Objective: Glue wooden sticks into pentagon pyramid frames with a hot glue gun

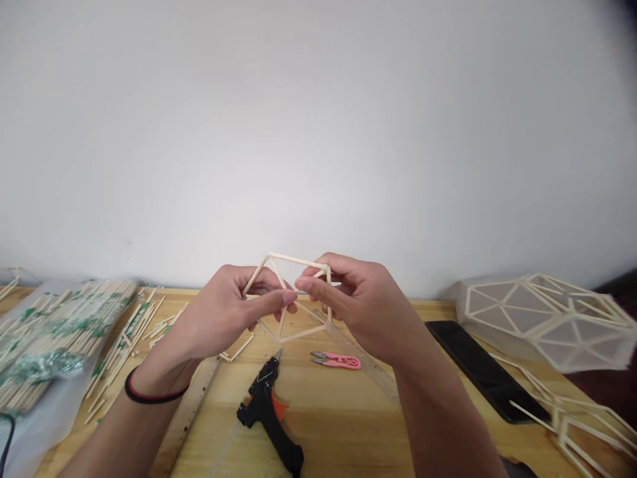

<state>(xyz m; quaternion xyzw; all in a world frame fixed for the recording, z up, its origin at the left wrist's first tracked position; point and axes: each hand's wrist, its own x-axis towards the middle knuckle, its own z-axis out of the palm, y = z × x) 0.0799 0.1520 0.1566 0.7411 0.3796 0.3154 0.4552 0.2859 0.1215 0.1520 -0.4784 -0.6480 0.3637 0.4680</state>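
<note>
A small frame of pale wooden sticks [297,259] is held up above the table between both hands. My left hand [249,299] pinches it near the middle, thumb and fingers closed on a stick. On the other side, my right hand [348,285] is closed with thumb and fingertips at an inner stick near the frame's right corner. Below the hands lies a black hot glue gun [271,415] with an orange trigger, its nozzle pointing away from me. Pink-handled thread snips [338,360] rest to its right.
Bagged wooden sticks [74,332] and loose sticks [124,345] lie at left, beside a ruler [192,418]. At right are a black phone [482,368], a paper-covered stick structure [542,318] and a bare stick frame [562,408]. A wall [318,133] stands behind.
</note>
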